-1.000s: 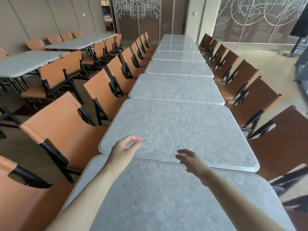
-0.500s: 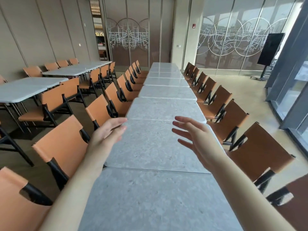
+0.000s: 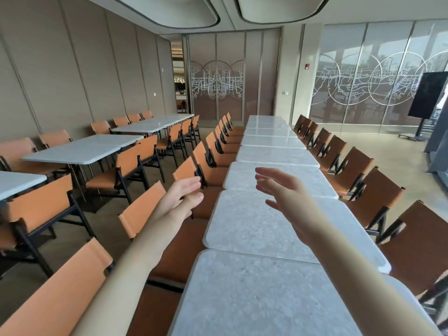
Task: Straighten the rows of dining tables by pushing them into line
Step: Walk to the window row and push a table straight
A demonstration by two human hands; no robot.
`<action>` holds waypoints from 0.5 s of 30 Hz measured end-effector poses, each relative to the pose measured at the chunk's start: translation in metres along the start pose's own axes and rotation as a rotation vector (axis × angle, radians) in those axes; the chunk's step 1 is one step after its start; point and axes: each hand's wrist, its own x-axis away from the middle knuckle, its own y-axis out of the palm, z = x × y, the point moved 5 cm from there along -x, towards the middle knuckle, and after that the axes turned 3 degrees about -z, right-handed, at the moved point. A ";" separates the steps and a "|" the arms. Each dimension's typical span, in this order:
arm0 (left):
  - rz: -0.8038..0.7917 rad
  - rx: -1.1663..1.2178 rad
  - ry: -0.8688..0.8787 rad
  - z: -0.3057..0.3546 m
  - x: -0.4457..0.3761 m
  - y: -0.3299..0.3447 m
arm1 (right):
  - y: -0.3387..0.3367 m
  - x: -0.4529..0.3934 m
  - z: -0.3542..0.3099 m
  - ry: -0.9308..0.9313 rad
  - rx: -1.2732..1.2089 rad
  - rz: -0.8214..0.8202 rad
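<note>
A long row of grey stone-top dining tables runs away from me toward the far wall. The nearest table (image 3: 254, 299) lies under my forearms, and the second table (image 3: 244, 226) sits slightly skewed against it. My left hand (image 3: 180, 197) is raised in the air with straight fingers, over the chairs left of the row. Held up above the second and third tables, my right hand (image 3: 283, 190) has its fingers spread. Neither hand touches a table.
Orange chairs with black frames line both sides of the row, the nearest left chair (image 3: 63, 292) close by my arm. A second row of tables (image 3: 80, 150) stands at the left. A black screen on a stand (image 3: 428, 98) is at the far right, with open floor before it.
Both hands have lifted from low over the nearest tables into the air. My view has tilted up and swung left, showing the ceiling and the far wall.
</note>
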 end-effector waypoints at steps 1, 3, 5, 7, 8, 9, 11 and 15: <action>0.012 -0.010 -0.002 0.000 0.006 -0.013 | 0.011 0.002 -0.006 -0.013 0.008 -0.007; 0.034 -0.016 -0.005 0.002 0.019 -0.038 | 0.034 0.005 -0.017 -0.035 0.011 -0.018; 0.046 -0.016 -0.014 0.004 0.031 -0.058 | 0.058 0.010 -0.024 -0.050 0.000 -0.037; 0.054 -0.027 -0.026 0.004 0.043 -0.077 | 0.085 0.014 -0.028 -0.053 -0.011 -0.061; 0.066 -0.030 -0.037 0.004 0.049 -0.086 | 0.098 0.015 -0.029 -0.054 -0.016 -0.075; 0.080 -0.030 -0.044 0.002 0.054 -0.096 | 0.111 0.016 -0.031 -0.056 -0.019 -0.091; 0.106 -0.038 -0.050 -0.002 0.065 -0.117 | 0.139 0.016 -0.035 -0.062 -0.022 -0.130; 0.170 -0.074 -0.086 -0.011 0.084 -0.163 | 0.192 0.007 -0.048 -0.088 -0.016 -0.198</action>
